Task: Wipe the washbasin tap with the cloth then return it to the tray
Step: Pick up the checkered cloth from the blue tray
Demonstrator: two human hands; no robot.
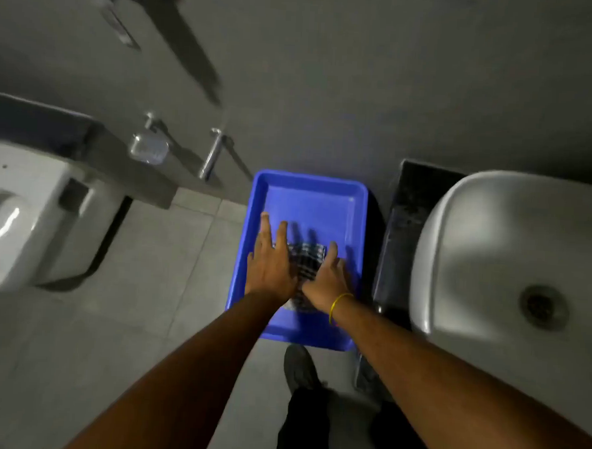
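Head view shows both hands over the blue tray (310, 190) on the floor, beside the washbasin (493, 234). The checked cloth (308, 262) lies in the tray, partly covered by the hands. The left hand (271, 267) is spread flat with fingers open, at the cloth's left edge; the right hand (326, 277) rests on the cloth, and whether its fingers pinch the fabric I cannot tell. No tap is visible. The likely risks: a loose grab could leave part of the cloth trailing or drop it on the floor, and pressing on the light tray could make it slide.
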